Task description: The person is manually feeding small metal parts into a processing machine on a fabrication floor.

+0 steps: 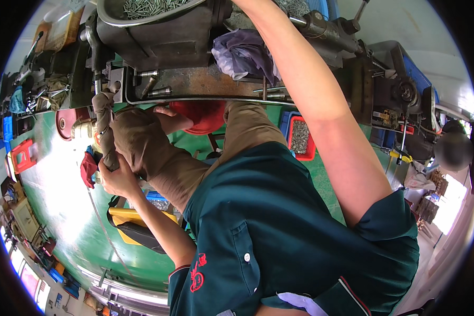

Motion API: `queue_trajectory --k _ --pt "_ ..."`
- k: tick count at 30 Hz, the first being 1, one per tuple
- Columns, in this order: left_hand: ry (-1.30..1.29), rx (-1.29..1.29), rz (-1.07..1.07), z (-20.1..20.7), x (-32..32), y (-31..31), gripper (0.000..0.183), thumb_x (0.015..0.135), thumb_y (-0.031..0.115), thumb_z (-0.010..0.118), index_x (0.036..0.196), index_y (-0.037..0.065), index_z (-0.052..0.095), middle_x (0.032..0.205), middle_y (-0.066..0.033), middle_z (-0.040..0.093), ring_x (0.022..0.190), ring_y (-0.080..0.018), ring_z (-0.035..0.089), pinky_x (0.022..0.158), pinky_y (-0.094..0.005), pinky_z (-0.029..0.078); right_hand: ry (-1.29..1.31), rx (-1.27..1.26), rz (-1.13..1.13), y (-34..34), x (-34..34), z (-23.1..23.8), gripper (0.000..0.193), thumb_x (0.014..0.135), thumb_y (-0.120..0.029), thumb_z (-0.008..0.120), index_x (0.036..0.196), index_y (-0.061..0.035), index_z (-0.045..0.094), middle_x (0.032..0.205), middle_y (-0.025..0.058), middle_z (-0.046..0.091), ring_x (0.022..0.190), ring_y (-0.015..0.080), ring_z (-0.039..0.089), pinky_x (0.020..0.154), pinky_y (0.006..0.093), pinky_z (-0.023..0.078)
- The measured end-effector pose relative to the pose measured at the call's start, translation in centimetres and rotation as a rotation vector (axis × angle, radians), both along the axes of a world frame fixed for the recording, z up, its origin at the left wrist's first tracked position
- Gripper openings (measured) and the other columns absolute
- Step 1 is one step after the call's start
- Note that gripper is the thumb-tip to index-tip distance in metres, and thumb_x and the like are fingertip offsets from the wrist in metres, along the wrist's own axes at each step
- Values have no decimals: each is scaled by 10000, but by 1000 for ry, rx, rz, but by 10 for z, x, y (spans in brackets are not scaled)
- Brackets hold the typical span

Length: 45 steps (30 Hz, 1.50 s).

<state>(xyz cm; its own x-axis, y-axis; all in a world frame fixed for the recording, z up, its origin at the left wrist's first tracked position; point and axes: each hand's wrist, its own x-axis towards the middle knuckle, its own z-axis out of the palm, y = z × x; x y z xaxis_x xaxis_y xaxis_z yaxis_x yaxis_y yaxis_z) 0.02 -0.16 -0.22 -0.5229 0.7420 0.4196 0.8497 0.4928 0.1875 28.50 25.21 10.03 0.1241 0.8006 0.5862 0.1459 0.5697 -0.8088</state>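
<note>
The near end of the cloth-wrapped lever (105, 132) is gripped by the left hand (120, 178), fingers curled round it. The right hand is cut off by the upper edge; its fingers cannot be assessed. Beyond, metal pins (152, 7) are held in a grey bowl (122, 22).

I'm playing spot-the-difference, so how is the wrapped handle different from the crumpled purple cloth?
The wrapped handle is long and slim; the crumpled purple cloth is a wide, messy bundle. The wrapped handle looks brownish-grey, while the crumpled purple cloth is dark purple with paler patches. The left hand grips the wrapped handle's lower end, but no hand shows on the crumpled purple cloth. Both have folds and creases.
</note>
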Motion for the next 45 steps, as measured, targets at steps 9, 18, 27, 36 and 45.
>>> queue_trajectory --k 9,18,27,36,45 --pt "-17 7 5 -2 -1 0 355 637 345 638 845 60 599 675 -145 591 616 -328 564 538 -407 418 76 -45 54 0 -1 -1 285 796 -143 523 553 6 514 465 35 510 419 71 462 394 220 336" --pt "-5 6 9 -2 -3 -2 352 632 351 636 842 70 604 670 -139 593 612 -325 565 533 -407 419 -68 -240 -94 -19 -13 29 285 788 -148 533 552 9 515 466 31 509 425 69 461 399 224 336" --pt "25 -30 29 -1 2 3 325 631 357 624 815 90 608 656 -141 593 599 -324 567 522 -411 415 -6 -42 -12 -1 4 1 269 765 -165 549 570 18 517 471 47 506 444 79 458 417 249 342" --pt "8 -23 39 -1 -2 2 335 628 365 625 812 86 617 647 -151 588 599 -330 566 522 -418 414 -103 61 -130 -3 -1 3 275 735 -209 551 586 21 519 492 143 500 444 194 501 455 318 380" --pt "-10 -42 52 -2 -2 1 383 619 402 621 838 88 611 669 -162 591 624 -342 567 543 -433 416 -192 77 -111 -3 2 5 302 734 -226 535 553 13 506 498 166 488 447 254 505 451 348 366"
